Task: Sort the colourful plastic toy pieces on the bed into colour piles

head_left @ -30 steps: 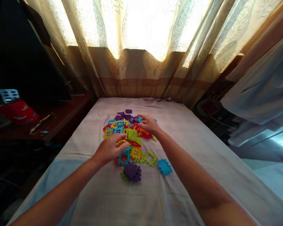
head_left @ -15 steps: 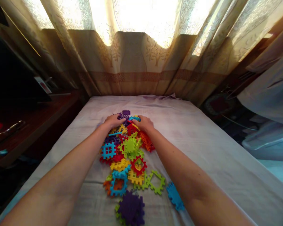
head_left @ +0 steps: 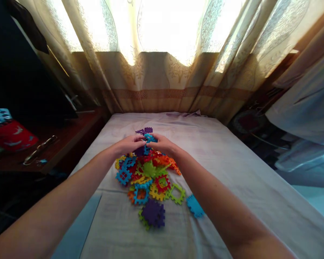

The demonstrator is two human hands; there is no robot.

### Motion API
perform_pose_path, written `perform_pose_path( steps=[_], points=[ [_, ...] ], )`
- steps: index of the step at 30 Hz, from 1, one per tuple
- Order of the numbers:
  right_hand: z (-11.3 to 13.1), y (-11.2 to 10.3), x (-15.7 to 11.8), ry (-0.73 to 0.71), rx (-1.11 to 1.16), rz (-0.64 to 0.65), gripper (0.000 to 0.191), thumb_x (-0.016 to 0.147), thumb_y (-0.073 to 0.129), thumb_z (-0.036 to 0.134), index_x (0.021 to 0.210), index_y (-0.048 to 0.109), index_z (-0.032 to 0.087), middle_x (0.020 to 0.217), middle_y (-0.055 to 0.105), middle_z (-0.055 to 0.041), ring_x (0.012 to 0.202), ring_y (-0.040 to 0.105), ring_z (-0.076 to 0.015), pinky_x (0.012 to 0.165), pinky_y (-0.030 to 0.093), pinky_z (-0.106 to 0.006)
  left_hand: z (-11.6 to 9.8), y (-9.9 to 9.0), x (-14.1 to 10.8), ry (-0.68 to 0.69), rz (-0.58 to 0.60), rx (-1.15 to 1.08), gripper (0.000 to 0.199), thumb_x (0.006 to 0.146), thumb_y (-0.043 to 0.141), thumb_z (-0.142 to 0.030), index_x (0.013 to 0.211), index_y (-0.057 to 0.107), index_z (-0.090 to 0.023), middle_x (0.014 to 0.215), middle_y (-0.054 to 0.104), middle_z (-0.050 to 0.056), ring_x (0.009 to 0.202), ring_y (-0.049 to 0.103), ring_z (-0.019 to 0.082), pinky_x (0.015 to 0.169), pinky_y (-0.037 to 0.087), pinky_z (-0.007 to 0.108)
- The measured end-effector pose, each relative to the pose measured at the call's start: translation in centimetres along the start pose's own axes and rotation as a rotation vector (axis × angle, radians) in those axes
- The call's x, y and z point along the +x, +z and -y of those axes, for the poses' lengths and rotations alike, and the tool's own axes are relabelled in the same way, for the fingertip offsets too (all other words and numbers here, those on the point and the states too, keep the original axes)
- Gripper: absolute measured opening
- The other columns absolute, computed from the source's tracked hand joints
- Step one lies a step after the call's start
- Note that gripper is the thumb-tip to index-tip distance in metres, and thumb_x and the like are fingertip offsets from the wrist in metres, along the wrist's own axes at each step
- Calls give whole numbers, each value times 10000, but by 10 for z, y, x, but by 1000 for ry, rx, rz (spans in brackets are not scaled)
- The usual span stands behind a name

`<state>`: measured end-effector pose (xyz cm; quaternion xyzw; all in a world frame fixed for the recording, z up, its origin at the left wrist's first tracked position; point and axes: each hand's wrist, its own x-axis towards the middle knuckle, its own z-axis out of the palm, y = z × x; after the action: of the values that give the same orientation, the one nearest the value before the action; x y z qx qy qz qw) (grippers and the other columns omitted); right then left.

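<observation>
My left hand (head_left: 130, 144) and my right hand (head_left: 164, 145) meet over the far end of a heap of notched plastic building tiles. Between them, blue tiles (head_left: 150, 138) stand tilted, gripped by my right hand with its thumb on the near side. My left fingers close around a purple tile (head_left: 139, 150), partly hidden under the hand. Nearer lie lime green tiles (head_left: 149, 169), a red tile with a window-like opening (head_left: 162, 183), yellow tiles (head_left: 157, 193) and orange tiles (head_left: 172, 163). More purple tiles (head_left: 148, 130) lie just beyond my hands.
The heap lies on a bed with a pale sheet (head_left: 218, 169). A stack of purple tiles (head_left: 152, 213) and a blue tile (head_left: 194, 206) lie nearer. At left are a light blue board (head_left: 78, 226) and a wooden table (head_left: 78, 133); patterned curtains (head_left: 156, 79) hang behind.
Both hands have drawn closer together, and blue tiles now stand up between them. The view has shifted, bringing the light blue board at lower left into sight.
</observation>
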<state>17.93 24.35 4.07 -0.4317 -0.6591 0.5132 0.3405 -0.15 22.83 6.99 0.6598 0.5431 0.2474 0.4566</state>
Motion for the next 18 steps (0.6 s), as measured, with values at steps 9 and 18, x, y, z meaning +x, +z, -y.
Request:
perform_pose_path(
  steps=[9, 18],
  points=[
    [-38, -24, -184, -35, -735, -262, 760, 751, 690, 553, 1428, 518, 252, 1491, 481, -137, 1400, 406, -323, 1139, 337, -509, 65, -19, -80, 108, -410, 277, 738, 689, 585, -719, 1167, 674, -165, 1221, 686, 127, 1175, 607, 315, 1014, 477, 431],
    [-91, 11, -193, 203, -1025, -344, 841, 820, 601, 596, 1527, 360, 210, 1553, 381, -186, 1452, 306, -353, 1160, 215, -545, 100, 56, -114, 93, -387, 413, 900, 722, 571, -731, 1411, 496, -156, 1541, 381, 186, 1436, 360, 344, 1166, 316, 488]
  ],
)
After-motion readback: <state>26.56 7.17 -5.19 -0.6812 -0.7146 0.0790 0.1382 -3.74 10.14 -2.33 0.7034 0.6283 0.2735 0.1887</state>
